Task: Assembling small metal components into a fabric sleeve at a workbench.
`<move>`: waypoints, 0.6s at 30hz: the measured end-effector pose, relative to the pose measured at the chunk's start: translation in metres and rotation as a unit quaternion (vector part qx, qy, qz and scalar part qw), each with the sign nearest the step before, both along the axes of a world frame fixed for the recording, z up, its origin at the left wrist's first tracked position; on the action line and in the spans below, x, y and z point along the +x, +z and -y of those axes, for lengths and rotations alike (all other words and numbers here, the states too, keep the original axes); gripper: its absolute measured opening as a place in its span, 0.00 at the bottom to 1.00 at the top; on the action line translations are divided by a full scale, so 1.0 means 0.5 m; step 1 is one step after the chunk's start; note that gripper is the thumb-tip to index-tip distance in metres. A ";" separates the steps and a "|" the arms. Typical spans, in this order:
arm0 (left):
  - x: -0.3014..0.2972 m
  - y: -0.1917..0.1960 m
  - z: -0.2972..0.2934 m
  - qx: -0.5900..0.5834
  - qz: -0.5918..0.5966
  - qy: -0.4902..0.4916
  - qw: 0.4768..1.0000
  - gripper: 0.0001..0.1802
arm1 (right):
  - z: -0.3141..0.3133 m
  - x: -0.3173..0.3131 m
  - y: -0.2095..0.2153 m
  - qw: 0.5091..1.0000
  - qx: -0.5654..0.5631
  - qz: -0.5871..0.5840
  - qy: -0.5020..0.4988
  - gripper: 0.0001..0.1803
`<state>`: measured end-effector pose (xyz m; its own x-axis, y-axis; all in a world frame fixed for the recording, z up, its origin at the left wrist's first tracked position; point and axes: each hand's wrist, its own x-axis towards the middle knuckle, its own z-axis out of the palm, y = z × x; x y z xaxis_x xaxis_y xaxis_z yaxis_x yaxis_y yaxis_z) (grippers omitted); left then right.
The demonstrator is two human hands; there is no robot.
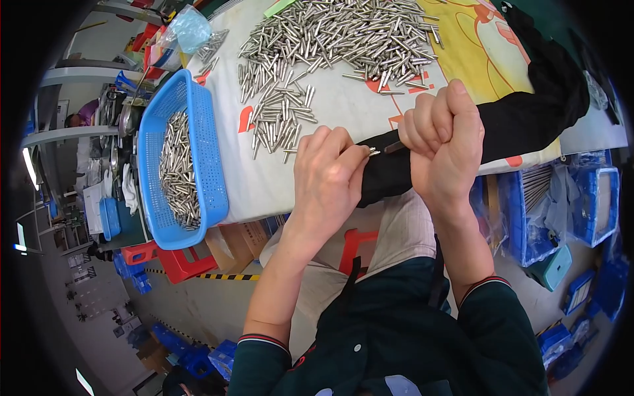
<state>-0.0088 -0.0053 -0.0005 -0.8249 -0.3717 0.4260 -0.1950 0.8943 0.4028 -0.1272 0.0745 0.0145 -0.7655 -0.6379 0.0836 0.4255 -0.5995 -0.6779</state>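
Left hand pinches a small metal pin by its shank at the table edge, right hand clenched around a dark tool meeting its tip — pin likely light, rigid, slick; grip mid-shank, firmly.

Our shirt: dark green, short sleeves.
Our cuffs: red and white striped trim.
Our trousers: light beige.
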 end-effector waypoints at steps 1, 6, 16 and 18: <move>0.000 -0.001 -0.001 0.000 0.000 -0.002 1.000 0.04 | 0.001 0.001 -0.006 1.000 0.001 0.003 0.003 0.25; -0.002 -0.001 0.000 0.004 -0.007 -0.005 1.000 0.05 | 0.005 0.002 -0.011 1.000 0.006 0.017 0.000 0.25; -0.002 0.000 0.001 0.002 -0.004 -0.001 1.000 0.05 | 0.004 0.003 -0.005 1.000 0.007 0.020 0.003 0.26; -0.001 0.002 0.002 0.003 -0.003 -0.003 1.000 0.05 | 0.005 0.004 -0.005 1.000 0.006 0.018 0.005 0.26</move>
